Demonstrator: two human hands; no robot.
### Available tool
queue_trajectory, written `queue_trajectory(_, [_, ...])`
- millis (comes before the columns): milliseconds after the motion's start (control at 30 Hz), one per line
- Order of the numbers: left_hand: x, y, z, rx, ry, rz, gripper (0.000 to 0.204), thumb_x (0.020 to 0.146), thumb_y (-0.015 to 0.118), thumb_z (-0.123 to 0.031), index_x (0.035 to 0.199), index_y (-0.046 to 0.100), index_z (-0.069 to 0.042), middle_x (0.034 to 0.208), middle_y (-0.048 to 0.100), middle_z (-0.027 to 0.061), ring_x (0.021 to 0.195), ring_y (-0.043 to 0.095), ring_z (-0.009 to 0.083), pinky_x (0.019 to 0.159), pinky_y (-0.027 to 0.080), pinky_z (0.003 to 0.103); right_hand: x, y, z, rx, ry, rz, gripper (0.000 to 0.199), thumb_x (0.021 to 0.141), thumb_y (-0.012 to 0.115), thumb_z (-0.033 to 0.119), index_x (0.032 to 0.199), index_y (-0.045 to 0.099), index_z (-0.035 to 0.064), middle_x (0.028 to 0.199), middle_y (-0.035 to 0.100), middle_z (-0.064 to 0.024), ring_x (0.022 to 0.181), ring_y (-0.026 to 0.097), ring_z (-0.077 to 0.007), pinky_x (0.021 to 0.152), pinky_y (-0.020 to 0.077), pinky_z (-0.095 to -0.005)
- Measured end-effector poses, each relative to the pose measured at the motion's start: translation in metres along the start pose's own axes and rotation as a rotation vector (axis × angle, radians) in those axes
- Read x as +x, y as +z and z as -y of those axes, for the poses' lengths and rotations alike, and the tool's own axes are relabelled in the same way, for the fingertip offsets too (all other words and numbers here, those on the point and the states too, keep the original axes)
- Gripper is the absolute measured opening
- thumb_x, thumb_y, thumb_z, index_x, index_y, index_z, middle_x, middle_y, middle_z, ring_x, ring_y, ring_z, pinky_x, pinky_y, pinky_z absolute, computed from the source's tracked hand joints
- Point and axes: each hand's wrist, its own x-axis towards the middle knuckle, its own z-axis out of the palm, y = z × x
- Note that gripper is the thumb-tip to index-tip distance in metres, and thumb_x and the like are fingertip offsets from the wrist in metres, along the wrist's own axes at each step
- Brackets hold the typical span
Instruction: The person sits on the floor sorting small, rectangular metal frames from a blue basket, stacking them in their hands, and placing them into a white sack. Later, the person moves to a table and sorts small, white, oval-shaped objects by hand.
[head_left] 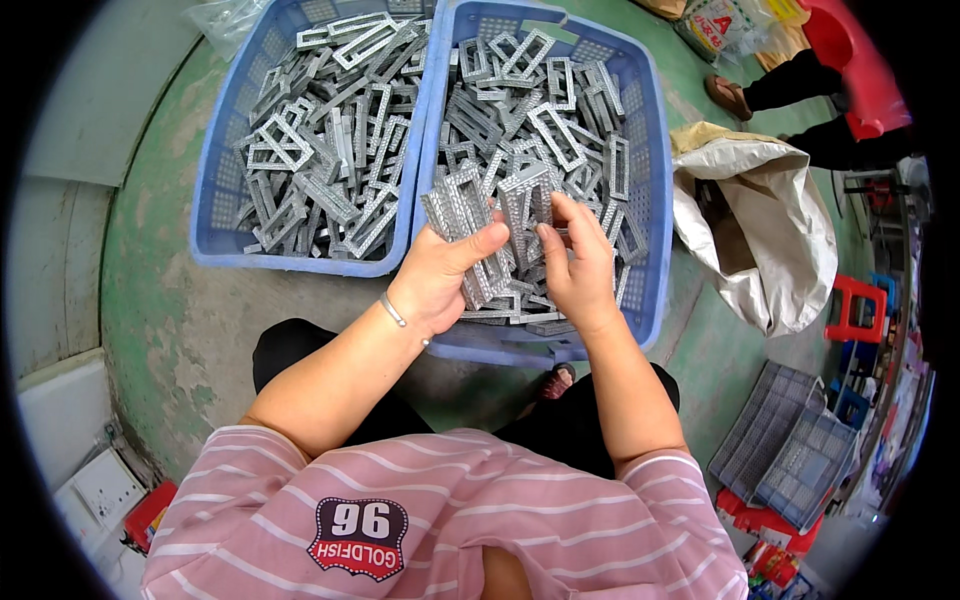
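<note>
Two blue plastic baskets stand side by side on the green floor, both piled with grey rectangular metal frames. My left hand (440, 270) grips a stack of these grey frames (460, 205) over the right basket (652, 180). My right hand (578, 262) pinches another bunch of frames (528, 200) right beside it, thumb on top. Both hands hover above the near part of the right basket. The left basket (212, 190) lies farther to the left, untouched.
A grey-white sack (790, 230) lies open to the right of the baskets. Another person's feet in sandals (730, 97) stand at the upper right near a red stool (852, 305). Grey mesh trays (790, 455) lie at the lower right. White panels line the left.
</note>
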Motion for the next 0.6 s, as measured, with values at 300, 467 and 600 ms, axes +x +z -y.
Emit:
queue_trajectory(300, [0.002,-0.006,-0.001,0.003,-0.022,-0.066,0.024,0.080,0.066,-0.010,0.101,0.057,-0.004,0.095,0.060,0.0024,0.086,0.057,0.0129,0.078,0.047,0.029,0.006,-0.004,0.007,0.002,-0.124,-0.043,0.031,0.073,0.059,-0.006,0.103,0.056,0.0009,0.085,0.056,-0.0131,0.074,0.056,-0.0269,0.065,0.0453,-0.0312])
queue_trajectory(467, [0.003,-0.012,0.003,0.019,-0.008,0.037,0.033,0.080,0.065,-0.024,0.104,0.055,-0.003,0.098,0.061,0.0075,0.087,0.059,0.0171,0.078,0.050,0.032,0.009,-0.010,0.019,-0.236,-0.389,-0.078,0.032,0.069,0.064,-0.003,0.100,0.058,0.0029,0.083,0.057,-0.0095,0.073,0.056,-0.0258,0.065,0.0447,-0.0321])
queue_trajectory(600, [0.001,-0.016,0.008,-0.210,-0.200,0.083,0.034,0.083,0.061,-0.025,0.106,0.055,-0.001,0.100,0.061,0.0096,0.088,0.060,0.0190,0.082,0.048,0.033,0.007,-0.006,0.035,-0.091,-0.475,-0.029,0.040,0.061,0.074,0.002,0.098,0.059,0.0031,0.083,0.057,-0.0085,0.075,0.055,-0.0254,0.066,0.0450,-0.0322])
